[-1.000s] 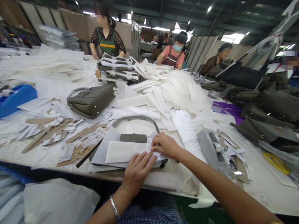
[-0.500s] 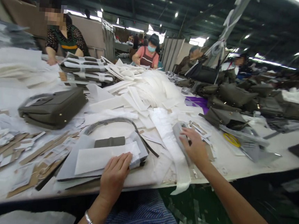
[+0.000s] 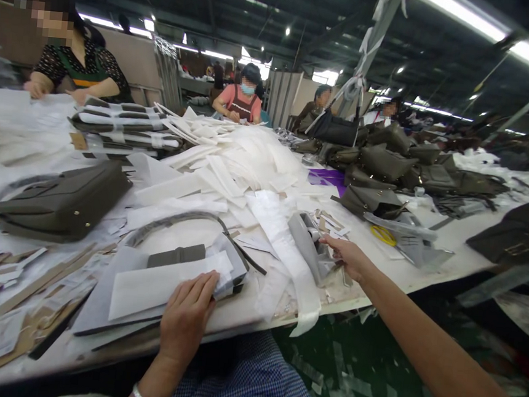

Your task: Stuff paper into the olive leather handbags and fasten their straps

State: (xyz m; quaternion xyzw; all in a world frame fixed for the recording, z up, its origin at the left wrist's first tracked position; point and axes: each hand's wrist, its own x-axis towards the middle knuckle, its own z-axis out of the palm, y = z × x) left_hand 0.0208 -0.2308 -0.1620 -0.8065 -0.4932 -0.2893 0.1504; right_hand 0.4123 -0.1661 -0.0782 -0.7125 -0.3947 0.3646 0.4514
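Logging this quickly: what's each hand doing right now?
Left hand: open, flat on the white sheet.
Right hand: at the grey piece; grip cannot be told.

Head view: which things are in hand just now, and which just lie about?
In hand: left hand flat on white sheet over wrapped bag; right hand at grey object.
Lying about: olive handbag, white pile, cardboard scraps, yellow ring.
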